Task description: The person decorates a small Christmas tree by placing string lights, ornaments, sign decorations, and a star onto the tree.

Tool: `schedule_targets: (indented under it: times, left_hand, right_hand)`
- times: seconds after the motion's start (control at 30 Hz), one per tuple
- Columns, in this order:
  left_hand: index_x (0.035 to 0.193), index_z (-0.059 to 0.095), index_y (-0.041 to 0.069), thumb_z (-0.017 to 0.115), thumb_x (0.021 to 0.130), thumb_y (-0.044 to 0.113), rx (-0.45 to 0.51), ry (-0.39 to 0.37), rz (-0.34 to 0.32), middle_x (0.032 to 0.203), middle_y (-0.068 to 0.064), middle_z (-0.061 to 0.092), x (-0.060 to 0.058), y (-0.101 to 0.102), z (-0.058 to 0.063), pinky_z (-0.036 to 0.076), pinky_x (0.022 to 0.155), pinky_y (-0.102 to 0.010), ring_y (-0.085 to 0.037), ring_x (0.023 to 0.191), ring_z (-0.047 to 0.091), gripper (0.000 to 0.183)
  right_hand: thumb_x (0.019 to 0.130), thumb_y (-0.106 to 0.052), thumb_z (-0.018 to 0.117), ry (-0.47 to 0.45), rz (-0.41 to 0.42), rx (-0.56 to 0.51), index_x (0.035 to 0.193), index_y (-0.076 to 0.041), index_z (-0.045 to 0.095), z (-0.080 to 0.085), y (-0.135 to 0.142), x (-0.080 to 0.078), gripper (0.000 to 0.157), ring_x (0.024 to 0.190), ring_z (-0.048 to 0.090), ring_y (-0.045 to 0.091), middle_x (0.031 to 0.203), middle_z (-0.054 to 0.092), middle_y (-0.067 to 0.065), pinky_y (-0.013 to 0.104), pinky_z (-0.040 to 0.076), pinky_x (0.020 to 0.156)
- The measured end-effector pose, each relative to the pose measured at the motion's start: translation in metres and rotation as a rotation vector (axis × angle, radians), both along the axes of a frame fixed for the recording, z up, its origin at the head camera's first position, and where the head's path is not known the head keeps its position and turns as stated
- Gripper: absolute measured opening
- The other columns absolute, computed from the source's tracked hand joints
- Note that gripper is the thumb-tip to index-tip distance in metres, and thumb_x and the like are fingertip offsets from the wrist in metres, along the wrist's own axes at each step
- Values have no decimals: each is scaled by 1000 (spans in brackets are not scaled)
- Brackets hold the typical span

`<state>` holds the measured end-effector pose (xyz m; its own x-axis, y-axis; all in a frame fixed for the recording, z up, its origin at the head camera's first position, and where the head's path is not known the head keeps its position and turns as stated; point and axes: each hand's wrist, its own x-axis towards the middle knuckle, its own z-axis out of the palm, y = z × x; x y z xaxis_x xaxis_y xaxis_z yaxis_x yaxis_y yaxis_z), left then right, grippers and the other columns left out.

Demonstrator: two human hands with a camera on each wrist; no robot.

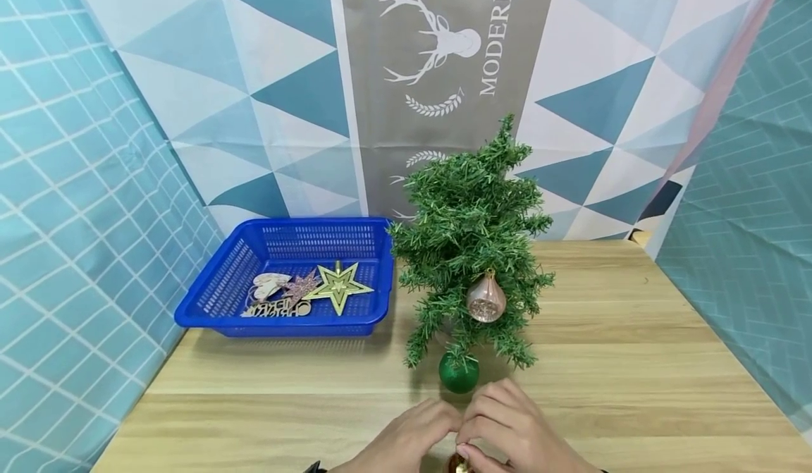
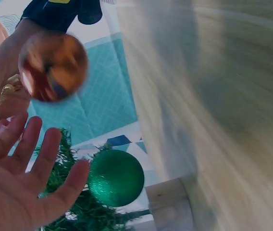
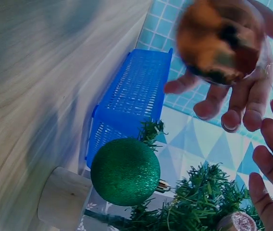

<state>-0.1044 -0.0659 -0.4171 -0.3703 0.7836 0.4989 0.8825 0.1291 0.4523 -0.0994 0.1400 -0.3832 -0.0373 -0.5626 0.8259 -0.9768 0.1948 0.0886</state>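
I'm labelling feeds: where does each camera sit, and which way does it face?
Head: on the head, facing forward and down at the tree and blue basket; left hand and right hand show low.
Left wrist: on that wrist, facing the copper ball; both hands show, the left nearer.
Right wrist: on that wrist, facing the copper ball, blue basket beyond; both hands show.
Both wrist views share the green ball and tree.
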Motion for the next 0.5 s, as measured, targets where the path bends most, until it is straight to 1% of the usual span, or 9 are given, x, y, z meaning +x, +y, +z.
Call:
schedule_targets:
  times: [0.07, 0.1, 0.2, 0.27, 0.33, 0.4, 0.5]
  left_hand:
    - [111, 61, 12, 68, 87, 32, 49, 52, 33, 109, 3, 59, -1, 2, 2, 40, 90, -17, -5, 103, 53, 32]
    - [107, 63, 13, 69, 87, 30, 81, 60, 50, 106, 4, 61, 0, 3, 3, 40, 89, -16, -4, 101, 54, 27]
    - [97, 66, 17, 67, 90, 26, 163, 136, 121, 98, 9, 63, 0, 6, 6, 41, 83, -15, 0, 94, 56, 12]
    - [93, 67, 18, 67, 90, 23, 207, 142, 149, 94, 11, 65, 0, 8, 9, 41, 82, -16, 1, 92, 57, 6]
    - [92, 68, 19, 68, 89, 21, 226, 159, 170, 91, 12, 65, -1, 10, 12, 41, 82, -17, 1, 90, 57, 4]
    - [90, 69, 18, 70, 87, 19, 226, 165, 175, 90, 12, 66, -1, 12, 16, 41, 82, -18, 1, 89, 58, 3]
    - [88, 70, 18, 72, 85, 20, 199, 126, 189, 89, 12, 66, -1, 17, 21, 40, 83, -18, 1, 88, 57, 4]
  right_hand:
    - [95, -16, 54, -9, -18, 8, 81, -12, 64, -2, 1, 1, 18, 83, 54, 9, 85, 60, -5, 22, 38, 76]
    - [96, -16, 54, -18, -33, 13, 81, -12, 64, -3, 2, 1, 18, 83, 54, 9, 85, 60, -5, 23, 39, 77]
    - [97, -18, 52, -51, -78, 17, 83, -12, 64, -7, 5, 3, 19, 86, 54, 11, 88, 61, -5, 25, 39, 79]
    - [98, -20, 51, -75, -110, 14, 85, -13, 64, -8, 8, 4, 19, 87, 53, 11, 89, 61, -5, 26, 38, 80]
    - [97, -20, 52, -96, -124, 6, 85, -13, 64, -8, 10, 5, 18, 87, 53, 12, 90, 60, -5, 26, 38, 81]
    - [97, -20, 53, -116, -125, -6, 85, -12, 64, -8, 13, 5, 18, 87, 52, 13, 90, 60, -5, 26, 37, 81]
    - [97, -19, 54, -146, -119, -33, 84, -12, 64, -5, 16, 6, 17, 87, 52, 13, 89, 59, -4, 26, 37, 81]
